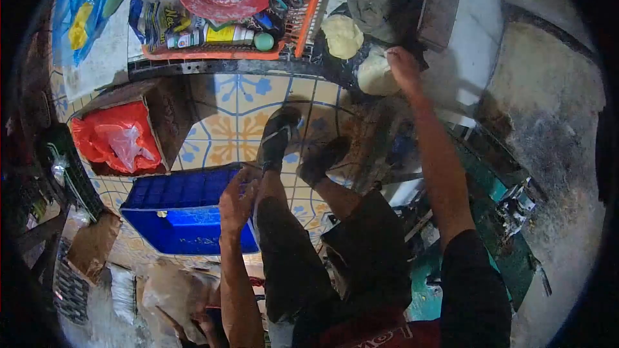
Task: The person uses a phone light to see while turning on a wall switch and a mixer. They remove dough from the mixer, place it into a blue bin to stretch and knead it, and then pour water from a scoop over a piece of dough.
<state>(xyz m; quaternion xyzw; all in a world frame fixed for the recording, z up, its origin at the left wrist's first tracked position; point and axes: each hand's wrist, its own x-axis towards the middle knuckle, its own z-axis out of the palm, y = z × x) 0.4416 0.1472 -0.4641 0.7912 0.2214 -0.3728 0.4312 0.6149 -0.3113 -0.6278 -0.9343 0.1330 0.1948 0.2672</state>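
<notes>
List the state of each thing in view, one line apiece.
Right hand: stretched out, resting on a pale lump.
Pale lump: under the right hand, beside a second lump.
Second lump: lying untouched.
Left hand: on the blue crate's edge.
Blue crate: on the tiled floor.
Orange basket: full of items.

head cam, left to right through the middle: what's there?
Red plastic bag in a cardboard box → blue crate → left hand at the crate's edge → right hand on a pale dough lump.
</notes>
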